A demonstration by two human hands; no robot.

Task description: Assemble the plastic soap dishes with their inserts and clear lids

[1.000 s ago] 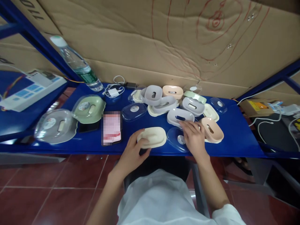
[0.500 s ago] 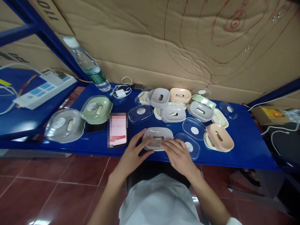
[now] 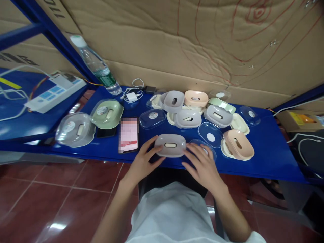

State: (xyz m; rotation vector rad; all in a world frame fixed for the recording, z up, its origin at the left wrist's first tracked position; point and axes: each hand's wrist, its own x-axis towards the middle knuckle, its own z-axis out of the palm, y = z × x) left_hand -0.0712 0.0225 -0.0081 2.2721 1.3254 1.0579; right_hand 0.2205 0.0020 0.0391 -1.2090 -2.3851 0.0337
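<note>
A grey oval soap dish (image 3: pixel 170 145) with a slot in its top sits at the front edge of the blue shelf (image 3: pixel 265 152). My left hand (image 3: pixel 144 162) grips its left end, thumb below and fingers above. My right hand (image 3: pixel 202 165) lies just right of the dish with its fingers stretched out flat. It rests over a clear plastic lid (image 3: pixel 211 152) and holds nothing.
Behind lie several more grey, pink, cream and green dish parts (image 3: pixel 217 115) and clear lids (image 3: pixel 210 135). A phone (image 3: pixel 129 134) lies to the left, past it two covered dishes (image 3: pixel 106 113). A water bottle (image 3: pixel 96 65) and a charger (image 3: pixel 131 96) sit by the cardboard wall.
My right hand took a grey slotted insert from the pile and set it onto the cream base held by my left hand. It then slid off to the right, onto the clear lid.
</note>
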